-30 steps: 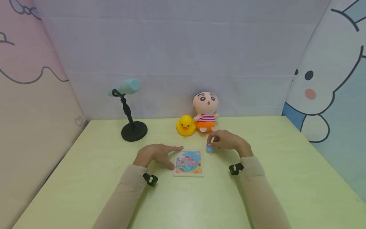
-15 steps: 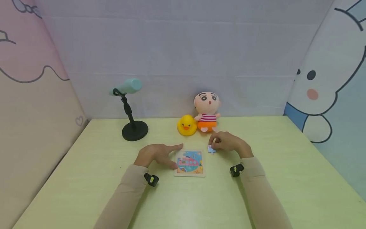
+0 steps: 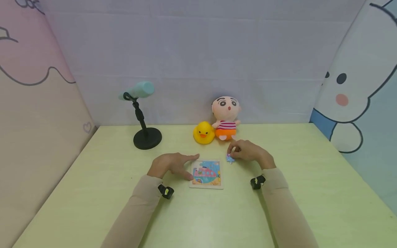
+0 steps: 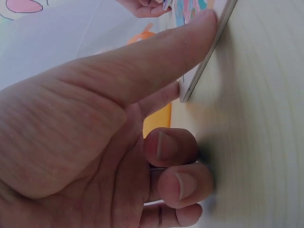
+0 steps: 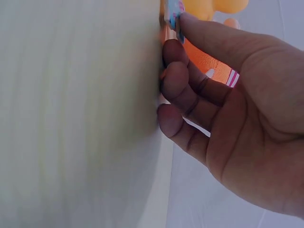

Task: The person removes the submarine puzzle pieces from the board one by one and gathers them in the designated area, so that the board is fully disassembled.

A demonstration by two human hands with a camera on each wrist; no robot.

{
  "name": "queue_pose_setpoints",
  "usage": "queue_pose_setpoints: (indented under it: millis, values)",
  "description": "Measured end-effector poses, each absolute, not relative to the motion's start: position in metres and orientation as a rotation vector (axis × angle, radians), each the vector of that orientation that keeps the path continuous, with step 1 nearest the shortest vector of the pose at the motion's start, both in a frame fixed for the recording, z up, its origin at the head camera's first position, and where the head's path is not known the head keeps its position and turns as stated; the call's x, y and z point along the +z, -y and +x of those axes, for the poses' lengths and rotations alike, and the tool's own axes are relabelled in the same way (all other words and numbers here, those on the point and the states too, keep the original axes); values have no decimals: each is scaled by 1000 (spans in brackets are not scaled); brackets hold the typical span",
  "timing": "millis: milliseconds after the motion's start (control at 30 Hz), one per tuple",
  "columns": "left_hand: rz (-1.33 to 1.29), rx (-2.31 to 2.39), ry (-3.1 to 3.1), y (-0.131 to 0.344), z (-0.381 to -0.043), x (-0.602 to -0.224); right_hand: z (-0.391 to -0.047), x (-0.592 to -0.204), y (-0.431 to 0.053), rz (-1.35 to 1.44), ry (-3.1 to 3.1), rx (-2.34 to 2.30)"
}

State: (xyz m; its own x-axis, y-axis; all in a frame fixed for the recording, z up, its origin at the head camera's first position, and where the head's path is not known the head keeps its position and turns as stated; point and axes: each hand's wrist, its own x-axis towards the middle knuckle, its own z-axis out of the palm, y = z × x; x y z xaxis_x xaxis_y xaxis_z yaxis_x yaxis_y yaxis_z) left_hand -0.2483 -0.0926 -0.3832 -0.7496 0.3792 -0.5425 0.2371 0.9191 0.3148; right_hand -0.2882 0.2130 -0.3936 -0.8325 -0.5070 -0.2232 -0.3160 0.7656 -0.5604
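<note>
A square jigsaw puzzle board (image 3: 206, 174) with a pink submarine picture lies flat on the table; a pale gap shows at its upper left. My left hand (image 3: 173, 164) reaches along the board's left side. Its straight thumb (image 4: 190, 40) rests on the frame, the index finger touches near the far left corner, and the other fingers curl loosely beside it. To the right of the board, my right hand (image 3: 248, 151) pinches a small blue-and-pink puzzle piece (image 3: 230, 158) between thumb and fingers. In the right wrist view the piece (image 5: 175, 12) shows only partly, near the tabletop.
Behind the board stand a yellow rubber duck (image 3: 203, 133) and a plush doll (image 3: 226, 117) in orange shorts. A black stand (image 3: 147, 138) bearing a mint-green cylinder (image 3: 141, 90) is at the back left. Cloth walls edge the table (image 3: 93, 193).
The puzzle piece in the right hand has turned a little, and it stays right of the board. The left thumb has shifted slightly inward onto the frame. The head view has tilted slightly.
</note>
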Motion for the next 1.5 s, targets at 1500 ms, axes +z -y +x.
queue_pose_setpoints:
  millis: [1500]
  values:
    - [372,292,-2459,91,-247,-380,-291,-391,-215,-629,-2585,-693]
